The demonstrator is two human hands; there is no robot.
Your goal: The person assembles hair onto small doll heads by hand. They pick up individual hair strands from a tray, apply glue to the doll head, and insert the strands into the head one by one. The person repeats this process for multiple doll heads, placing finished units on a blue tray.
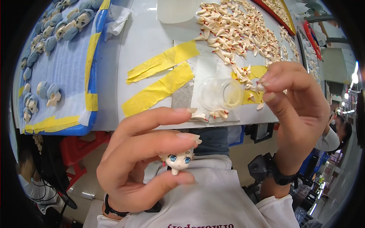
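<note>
Near my chest, my left hand [133,159] is closed around a small doll head [179,161] with blue eyes, held upright between the thumb below and the fingers above. A tiny red piece hangs at the side of the head. My fingers hide its top. Off to the right and higher, my right hand [296,100] pinches a tiny pale piece [261,87] between thumb and forefinger, above the table's near edge. It resembles the small cream pointed pieces with red tips [235,34] heaped on the table. Between my hands lies a clear round cup [232,95].
On the left, a blue tray [88,127] lined with cloth bears several blue-haired doll heads [54,95]. Yellow tape strips [163,60] cross the tabletop. A translucent container [176,10] stands at the far side. Below the table is a red stool [78,150]. Another person's sleeve [329,140] appears at right.
</note>
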